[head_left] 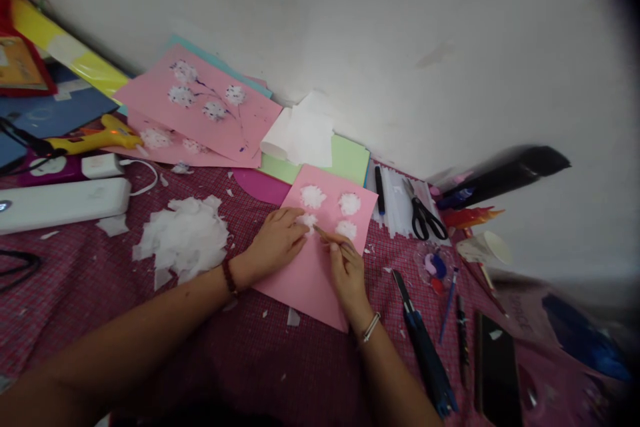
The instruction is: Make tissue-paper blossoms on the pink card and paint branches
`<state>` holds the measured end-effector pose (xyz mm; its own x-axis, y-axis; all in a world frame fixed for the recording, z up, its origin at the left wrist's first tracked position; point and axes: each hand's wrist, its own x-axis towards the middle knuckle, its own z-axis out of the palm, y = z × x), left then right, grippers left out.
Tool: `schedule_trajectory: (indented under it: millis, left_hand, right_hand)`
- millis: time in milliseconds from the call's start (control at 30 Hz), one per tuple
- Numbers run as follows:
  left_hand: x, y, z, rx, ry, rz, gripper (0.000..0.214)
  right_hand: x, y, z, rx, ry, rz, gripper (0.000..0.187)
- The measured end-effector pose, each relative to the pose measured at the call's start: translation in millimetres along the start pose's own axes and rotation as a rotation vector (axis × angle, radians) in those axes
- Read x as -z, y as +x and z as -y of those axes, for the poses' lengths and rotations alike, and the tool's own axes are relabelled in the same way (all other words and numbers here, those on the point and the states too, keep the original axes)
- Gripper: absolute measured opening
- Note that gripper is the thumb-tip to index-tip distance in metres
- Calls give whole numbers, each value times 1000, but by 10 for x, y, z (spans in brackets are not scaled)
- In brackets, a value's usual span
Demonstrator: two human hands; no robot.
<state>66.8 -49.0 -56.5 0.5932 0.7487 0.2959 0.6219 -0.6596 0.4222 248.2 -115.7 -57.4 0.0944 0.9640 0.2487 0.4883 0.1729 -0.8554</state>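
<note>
A pink sheet of paper (313, 273) lies in front of me with several white tissue-paper puffs (313, 197) on it. My left hand (280, 238) rests on the sheet, fingers stretched out, the tips beside the middle-left puff (307, 221). In my right hand (346, 267) is a thin wooden stick (324, 234), held like a pen, its tip at that same puff. Whether the stick is a brush or a pencil I cannot tell. A heap of torn white paper pieces (185, 237) lies to the left of my left hand.
Behind lies another pink sheet (150, 87) with white flowers and painted stems. A yellow glue gun (107, 137) and white power strip (65, 203) sit left. Right are scissors (425, 217), a blue cutter (425, 353), a paintbrush (449, 307), a paint palette (434, 265) and a phone (497, 370).
</note>
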Motion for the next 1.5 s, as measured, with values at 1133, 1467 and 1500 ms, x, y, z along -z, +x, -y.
schedule_trajectory:
  millis: [1133,1467,1500]
  left_hand:
    - [1011,104,-81,-271,-119,-872,20]
    - [2168,-278,-603,-151,-1086,-661,35]
    - [2115,-293,-566,-170,-1065,-579,31]
  right_hand:
    - [-78,62,-101,-58,346,-242,28]
    - [831,114,144,-131,385,-206,22]
    - [889,62,194,-155,361,-219,21]
